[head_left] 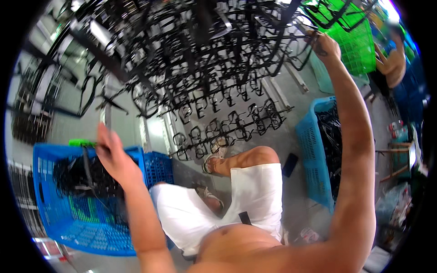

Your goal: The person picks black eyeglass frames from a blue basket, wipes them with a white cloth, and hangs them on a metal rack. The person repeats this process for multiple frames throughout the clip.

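Observation:
A large rack (pixel 200 59) of black rods, hung with many black looped parts, fills the space in front of me. At its right end my right hand (pixel 325 45) is raised, fingers curled closed against a black bar; what lies inside them is hidden. My left hand (pixel 111 157), blurred by motion, is over the blue crate (pixel 68 239) at the left. Its fingers are too smeared to tell whether it holds anything. Beneath it, a tangle of thin black pieces (pixel 75 175) lies in the crate. A lower row of black looped parts (pixel 234 127) hangs near my feet.
At my right stands a lighter blue basket (pixel 309 150) holding black pieces. A green basket (pixel 350 45) is beyond it, and another person (pixel 395 63) is at the far right. A dark flat object (pixel 290 164) lies on the floor. Plastic bags (pixel 393 204) are at the right.

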### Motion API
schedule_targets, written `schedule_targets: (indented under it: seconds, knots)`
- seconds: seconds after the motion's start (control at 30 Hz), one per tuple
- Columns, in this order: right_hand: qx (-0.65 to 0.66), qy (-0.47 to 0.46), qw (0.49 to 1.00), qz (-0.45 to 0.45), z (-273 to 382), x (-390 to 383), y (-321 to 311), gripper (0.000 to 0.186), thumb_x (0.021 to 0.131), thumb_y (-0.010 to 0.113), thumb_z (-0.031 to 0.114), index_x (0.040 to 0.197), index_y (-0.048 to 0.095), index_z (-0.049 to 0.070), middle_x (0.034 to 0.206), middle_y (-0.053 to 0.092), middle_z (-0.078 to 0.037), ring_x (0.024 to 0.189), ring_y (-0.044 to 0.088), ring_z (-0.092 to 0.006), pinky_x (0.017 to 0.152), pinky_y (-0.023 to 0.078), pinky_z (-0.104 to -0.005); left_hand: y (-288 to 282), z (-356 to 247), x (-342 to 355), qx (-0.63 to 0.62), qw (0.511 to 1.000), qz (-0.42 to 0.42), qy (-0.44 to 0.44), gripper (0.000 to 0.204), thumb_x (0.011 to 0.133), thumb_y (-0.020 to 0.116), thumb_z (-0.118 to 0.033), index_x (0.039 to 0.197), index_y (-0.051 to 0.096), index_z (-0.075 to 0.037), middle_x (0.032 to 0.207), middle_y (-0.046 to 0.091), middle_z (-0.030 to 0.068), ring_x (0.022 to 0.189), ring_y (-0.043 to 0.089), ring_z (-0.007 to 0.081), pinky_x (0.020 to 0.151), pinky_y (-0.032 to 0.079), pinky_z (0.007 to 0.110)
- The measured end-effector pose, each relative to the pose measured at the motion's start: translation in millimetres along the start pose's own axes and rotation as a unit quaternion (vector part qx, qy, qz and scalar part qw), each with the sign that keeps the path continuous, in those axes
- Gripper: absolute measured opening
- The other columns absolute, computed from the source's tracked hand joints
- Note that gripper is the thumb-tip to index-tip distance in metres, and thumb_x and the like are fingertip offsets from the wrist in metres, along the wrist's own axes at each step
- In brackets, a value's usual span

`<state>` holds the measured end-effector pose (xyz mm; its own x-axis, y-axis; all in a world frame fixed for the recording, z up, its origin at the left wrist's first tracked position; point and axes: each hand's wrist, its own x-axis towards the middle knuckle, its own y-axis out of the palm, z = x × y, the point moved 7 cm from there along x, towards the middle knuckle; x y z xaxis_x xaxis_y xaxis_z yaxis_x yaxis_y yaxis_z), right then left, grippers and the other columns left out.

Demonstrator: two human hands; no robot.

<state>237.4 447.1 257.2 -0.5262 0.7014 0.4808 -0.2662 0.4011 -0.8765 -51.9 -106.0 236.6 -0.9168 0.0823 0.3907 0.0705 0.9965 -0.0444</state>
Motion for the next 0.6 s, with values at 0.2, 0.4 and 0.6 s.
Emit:
schedule_targets:
  seconds: [0.2, 0.4, 0.6]
  knots:
    - [0.27, 0.06, 0.854, -0.441, -37.9, -110.1, -14.6, 0.022, 0.087, 0.059, 0.014, 0.103, 0.053, 0.0, 0.089, 0.059, -0.013, 0.079, 0.058, -0.0232, 0.071, 0.046, -0.033, 52.6, 173.0, -51.4, -0.252, 0.893, -0.011, -0.372, 0.028, 0.091, 0.05, -0.024, 0.111, 0.049, -0.004, 0.112, 0.058, 0.0105, 0.102, 0.055, 0.0192, 0.066, 0.044, 0.024]
    - [0.622, 0.458, 0.635, 0.016, 66.8, -179.3, 252.7, 0.039, 0.086, 0.056, 0.029, 0.115, 0.05, 0.005, 0.098, 0.059, -0.006, 0.089, 0.057, -0.0183, 0.076, 0.046, -0.0334, 128.2, 307.3, 29.0, -0.334, 0.839, -0.058, -0.425, 0.027, 0.086, 0.044, -0.028, 0.066, 0.045, -0.009, 0.068, 0.054, 0.0082, 0.051, 0.046, 0.0174, 0.047, 0.038, 0.025]
    - [0.699, 0.515, 0.493, 0.058, 49.6, -87.6, 286.2, 0.031, 0.088, 0.048, 0.039, 0.101, 0.053, 0.011, 0.09, 0.058, -0.007, 0.085, 0.052, -0.0194, 0.075, 0.041, -0.034, 131.4, 257.7, 9.1, -0.269, 0.864, -0.077, -0.42, 0.025, 0.088, 0.043, -0.027, 0.086, 0.053, -0.004, 0.069, 0.057, 0.0064, 0.054, 0.05, 0.0169, 0.046, 0.04, 0.024]
